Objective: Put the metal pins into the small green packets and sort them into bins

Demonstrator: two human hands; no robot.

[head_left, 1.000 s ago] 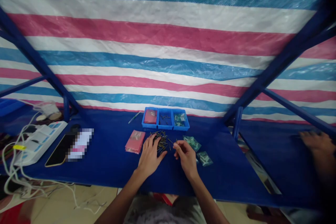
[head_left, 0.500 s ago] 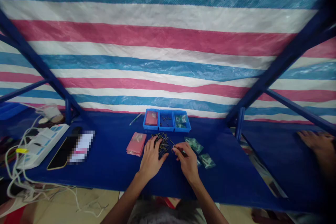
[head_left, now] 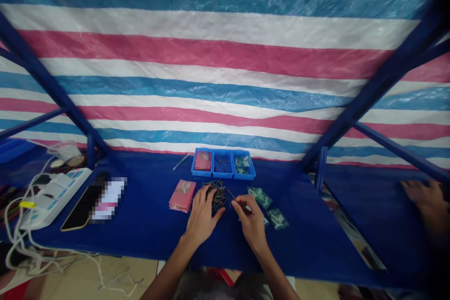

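Note:
My left hand (head_left: 203,213) lies flat with fingers spread on the blue table (head_left: 147,220), its fingertips on a pile of small dark pins (head_left: 218,193). My right hand (head_left: 250,219) is closed in a pinch just right of the pile; what it pinches is too small to make out. A stack of pink bags (head_left: 182,195) lies left of my left hand. Small green bags (head_left: 260,195) lie beside my right hand. Behind the pile stand three joined blue bins (head_left: 222,164).
A phone (head_left: 81,206) and a white power strip (head_left: 52,196) with cables sit at the far left. Another person's hand (head_left: 423,198) rests on the neighbouring table at right. Blue frame bars (head_left: 318,168) and a striped tarp (head_left: 225,79) close off the back.
My right hand has shifted slightly, staying pinched by the pile. My left hand stays on the pins. The other person's hand has moved a little.

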